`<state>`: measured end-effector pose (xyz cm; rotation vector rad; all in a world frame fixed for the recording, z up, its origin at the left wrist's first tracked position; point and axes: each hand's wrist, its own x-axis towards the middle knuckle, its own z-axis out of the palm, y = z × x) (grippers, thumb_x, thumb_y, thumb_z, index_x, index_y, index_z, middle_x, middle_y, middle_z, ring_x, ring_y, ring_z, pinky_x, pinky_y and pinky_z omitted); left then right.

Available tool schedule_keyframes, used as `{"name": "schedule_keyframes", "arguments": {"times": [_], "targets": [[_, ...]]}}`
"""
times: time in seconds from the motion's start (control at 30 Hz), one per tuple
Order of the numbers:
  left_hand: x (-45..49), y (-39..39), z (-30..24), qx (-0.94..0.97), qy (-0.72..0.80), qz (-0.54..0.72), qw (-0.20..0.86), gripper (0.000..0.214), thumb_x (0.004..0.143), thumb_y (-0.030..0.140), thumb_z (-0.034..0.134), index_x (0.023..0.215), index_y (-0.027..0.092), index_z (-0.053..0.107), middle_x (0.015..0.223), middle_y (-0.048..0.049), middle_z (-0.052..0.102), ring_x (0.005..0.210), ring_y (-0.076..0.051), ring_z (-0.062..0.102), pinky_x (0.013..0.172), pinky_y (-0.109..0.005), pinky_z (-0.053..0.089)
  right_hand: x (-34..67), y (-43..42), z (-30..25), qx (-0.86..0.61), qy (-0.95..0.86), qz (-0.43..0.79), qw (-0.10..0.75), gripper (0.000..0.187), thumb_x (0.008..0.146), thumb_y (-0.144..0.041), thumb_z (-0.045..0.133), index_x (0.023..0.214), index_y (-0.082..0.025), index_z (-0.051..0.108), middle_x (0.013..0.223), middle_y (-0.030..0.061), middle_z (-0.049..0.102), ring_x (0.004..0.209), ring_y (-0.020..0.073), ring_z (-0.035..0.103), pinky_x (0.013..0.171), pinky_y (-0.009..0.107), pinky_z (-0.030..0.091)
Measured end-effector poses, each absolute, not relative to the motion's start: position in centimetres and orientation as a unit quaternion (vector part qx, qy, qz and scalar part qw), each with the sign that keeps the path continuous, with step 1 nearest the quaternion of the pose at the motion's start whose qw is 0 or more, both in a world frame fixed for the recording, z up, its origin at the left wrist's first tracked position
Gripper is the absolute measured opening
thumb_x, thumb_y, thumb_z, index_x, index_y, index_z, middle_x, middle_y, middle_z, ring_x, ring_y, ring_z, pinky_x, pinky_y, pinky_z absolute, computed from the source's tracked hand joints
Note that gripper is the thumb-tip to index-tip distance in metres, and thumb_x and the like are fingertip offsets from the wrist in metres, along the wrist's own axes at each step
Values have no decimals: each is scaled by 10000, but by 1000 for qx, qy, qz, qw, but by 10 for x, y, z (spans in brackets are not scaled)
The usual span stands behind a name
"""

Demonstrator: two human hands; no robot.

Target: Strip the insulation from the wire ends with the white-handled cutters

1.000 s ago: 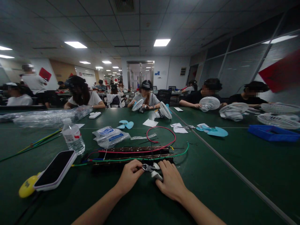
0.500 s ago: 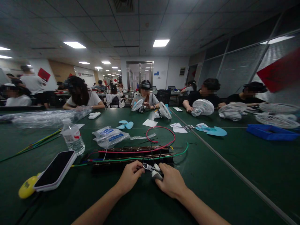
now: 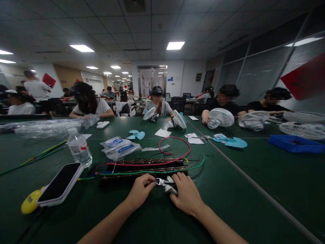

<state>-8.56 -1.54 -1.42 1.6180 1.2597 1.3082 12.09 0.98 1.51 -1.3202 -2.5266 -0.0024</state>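
In front of me, my right hand (image 3: pixel 186 193) is closed around the white and grey handles of a pair of pliers (image 3: pixel 166 185). The pliers' jaws point left, and their handles are spread apart. My left hand (image 3: pixel 142 188) pinches thumb and fingers together at the jaw tips; whatever it holds there is too small to make out. Just beyond both hands lies a black rack with copper-coloured rods (image 3: pixel 144 171). Across it run a red wire (image 3: pixel 142 164) and a green wire (image 3: pixel 152 172), with a thin black strip standing up near the middle.
On the left are a phone (image 3: pixel 61 184), a yellow object (image 3: pixel 30 202) and a water bottle (image 3: pixel 79 149). A plastic bag (image 3: pixel 119 147), blue fan blades (image 3: pixel 136 135) and papers (image 3: pixel 163 133) lie farther off. Co-workers sit opposite behind fan heads (image 3: pixel 220 118); a blue tray (image 3: pixel 296 144) is at right.
The pliers' handles have spread slightly wider in my right hand. My left hand stays at the jaws. The person opposite has raised their head, and the view has shifted slightly.
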Motion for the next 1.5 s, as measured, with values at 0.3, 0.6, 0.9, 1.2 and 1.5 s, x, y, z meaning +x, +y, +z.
{"name": "schedule_keyframes", "arguments": {"times": [0.3,0.6,0.9,1.2,1.5], "targets": [[-86,-15,-13,630,497,496,332,71,766,203,592,773,152,641,787,-46,652,757,-184,616,704,-283,485,120,11,15,-449,-881,2,146,306,698,-314,551,982,-208,517,1011,56,512,943,220,431,835,324,286],[-86,-15,-13,629,499,494,334,67,763,193,590,768,146,638,774,-42,650,731,-177,617,687,-279,485,119,13,14,-460,-878,21,130,295,712,-330,548,979,-206,524,994,62,551,895,210,482,777,301,314],[-87,-17,-11,625,476,504,359,83,782,204,589,797,139,639,825,-50,646,786,-184,625,743,-301,494,119,9,18,-474,-871,50,116,219,743,-348,512,910,-206,526,917,54,591,813,192,523,691,273,315],[-86,-17,-13,619,460,509,382,119,800,240,585,840,132,615,828,-50,651,769,-176,618,731,-300,483,117,12,13,-461,-875,34,144,227,714,-317,527,906,-200,503,959,55,555,837,188,486,718,276,314],[-86,-17,-15,619,442,515,394,100,806,223,584,842,131,600,816,-42,626,789,-176,600,743,-292,471,117,12,8,-449,-878,31,164,252,712,-310,524,937,-200,501,973,55,529,867,200,458,760,295,305]]}}
